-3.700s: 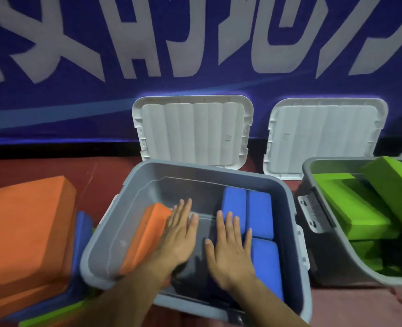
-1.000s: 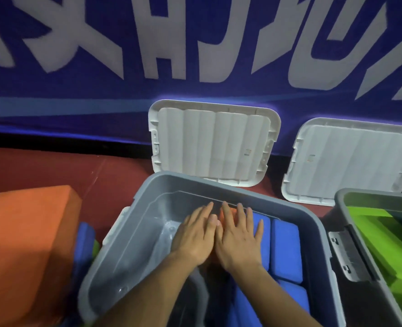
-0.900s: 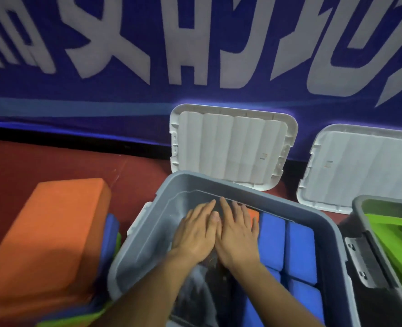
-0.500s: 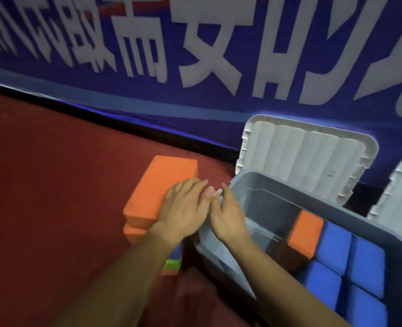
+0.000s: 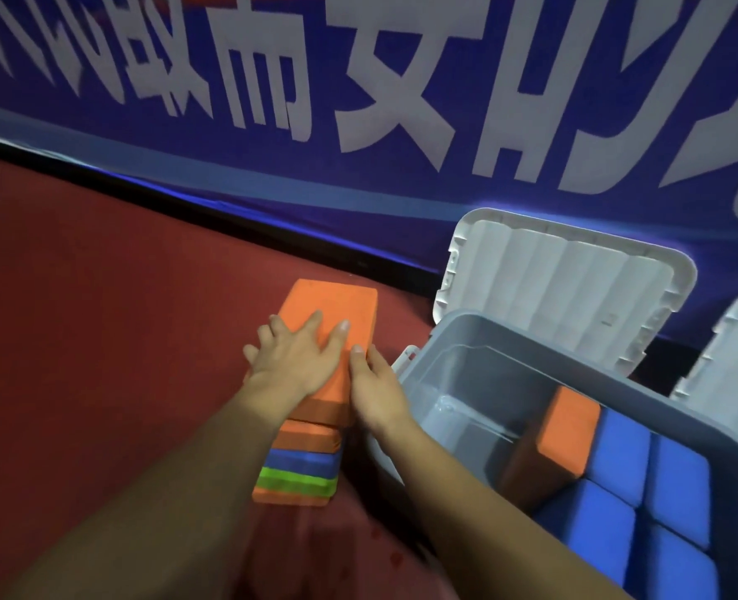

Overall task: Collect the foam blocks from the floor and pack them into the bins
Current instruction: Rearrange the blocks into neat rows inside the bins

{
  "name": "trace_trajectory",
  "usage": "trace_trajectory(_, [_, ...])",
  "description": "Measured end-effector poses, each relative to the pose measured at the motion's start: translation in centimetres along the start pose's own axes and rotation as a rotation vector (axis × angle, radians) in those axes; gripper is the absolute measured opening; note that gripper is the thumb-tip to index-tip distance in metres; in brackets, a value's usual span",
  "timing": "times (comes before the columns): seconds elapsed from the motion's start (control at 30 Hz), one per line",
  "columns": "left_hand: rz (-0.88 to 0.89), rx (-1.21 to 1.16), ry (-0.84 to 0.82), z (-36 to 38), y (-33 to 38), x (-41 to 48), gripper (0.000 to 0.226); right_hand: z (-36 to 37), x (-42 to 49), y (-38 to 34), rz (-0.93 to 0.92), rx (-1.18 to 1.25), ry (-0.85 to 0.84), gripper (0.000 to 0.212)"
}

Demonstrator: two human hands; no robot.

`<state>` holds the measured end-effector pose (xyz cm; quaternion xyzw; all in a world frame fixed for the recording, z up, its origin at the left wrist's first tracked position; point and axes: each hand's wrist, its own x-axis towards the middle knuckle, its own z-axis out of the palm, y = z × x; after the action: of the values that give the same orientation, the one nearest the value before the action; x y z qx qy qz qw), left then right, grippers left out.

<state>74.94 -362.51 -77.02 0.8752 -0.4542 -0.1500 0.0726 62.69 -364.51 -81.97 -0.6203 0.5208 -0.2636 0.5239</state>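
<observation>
Both hands have come out of the grey bin [image 5: 532, 335] and swung left to the stack [image 5: 302, 463] on the red floor [image 5: 98, 318]. Left hand [image 5: 296, 361] lies flat and spread wide on the top orange block [image 5: 337, 305]. Right hand [image 5: 376, 389] touches that block's right side, thumb along the top edge; its fingers are hidden, so I cannot tell whether they curl under. I judge a 2-handed lift is starting.

In the bin, 1 upright orange block [image 5: 568, 420] now stands on end against the blue blocks [image 5: 618, 443], with bare room to its left. Under the top block I count 4 more layers: orange, blue, green, orange.

Behind, the banner [image 5: 228, 158] carries large white Chinese characters, cropped. 1 looks like 安; the rest I cannot read.
</observation>
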Motion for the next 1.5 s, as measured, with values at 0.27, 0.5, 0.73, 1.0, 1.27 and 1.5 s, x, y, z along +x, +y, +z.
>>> trace_trajectory(0.27, [0.351,-0.233,0.03,-3.3,9.4,-5.1,0.079,-10.3,-5.0,-2.4,-0.243,0.207,0.32,0.058])
trace_trajectory(0.5, [0.791,-0.408,-0.155,-0.9,15.3,-12.1,0.114,-20.1,-13.7,-0.5,-0.217,0.344,0.579,0.066])
trace_trajectory(0.73, [0.92,-0.507,-0.317,1.7,15.8,-18.0,0.071,-22.0,-17.2,1.3,-0.078,0.285,0.595,0.087])
trace_trajectory(1.0, [0.904,-0.429,-0.396,5.9,17.1,-16.9,0.087,-22.7,-16.3,3.4,0.154,0.124,0.499,0.078])
trace_trajectory(1.27, [0.886,-0.493,-0.42,6.8,16.5,-13.9,0.077,-21.8,-14.6,2.9,0.198,0.049,0.492,0.075])
trace_trajectory(1.5, [0.856,-0.437,-0.522,10.7,17.2,-13.7,0.073,-21.8,-13.4,6.6,0.283,0.011,0.46,0.073])
